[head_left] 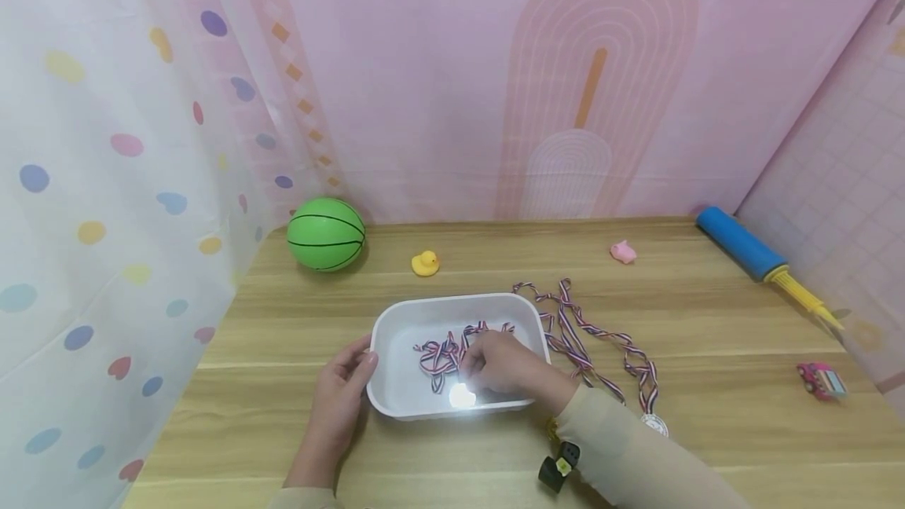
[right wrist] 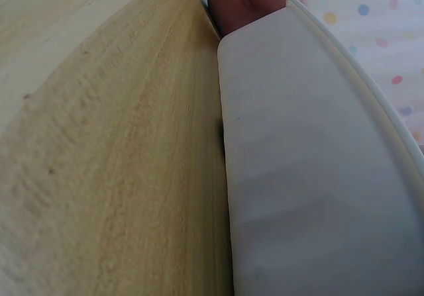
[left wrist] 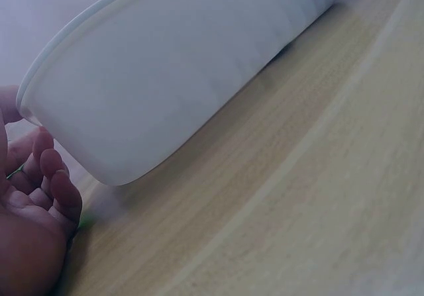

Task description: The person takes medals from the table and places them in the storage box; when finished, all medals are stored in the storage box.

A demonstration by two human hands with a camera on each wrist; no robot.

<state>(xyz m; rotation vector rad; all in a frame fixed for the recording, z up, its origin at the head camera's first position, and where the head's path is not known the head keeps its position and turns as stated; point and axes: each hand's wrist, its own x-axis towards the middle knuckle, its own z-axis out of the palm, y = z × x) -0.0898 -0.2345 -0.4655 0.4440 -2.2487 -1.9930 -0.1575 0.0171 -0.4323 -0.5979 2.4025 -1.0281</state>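
Observation:
A white plastic tray (head_left: 406,313) holds bunched red, white and blue medal ribbons (head_left: 440,358). My left hand (head_left: 342,391) grips its left end, thumb at the rim; in the left wrist view the fingers (left wrist: 65,193) curl below the rim, outside the wall. Down inside the tray, my right hand (head_left: 502,364) bends its fingers among the ribbons; its fingertips are partly hidden, so a hold on a ribbon is unclear. More striped ribbons (head_left: 571,336) lie right of the tray, with a silver medal (head_left: 655,424) and a gold medal (head_left: 553,429) partly behind the right sleeve.
Behind the tray are a green ball (head_left: 326,235), a yellow rubber duck (head_left: 426,263) and a small pink toy (head_left: 623,251). A blue and yellow hand pump (head_left: 749,246) and a pink toy vehicle (head_left: 821,381) lie at the right. A pink curtain (head_left: 424,100) backs the wooden table (head_left: 707,320).

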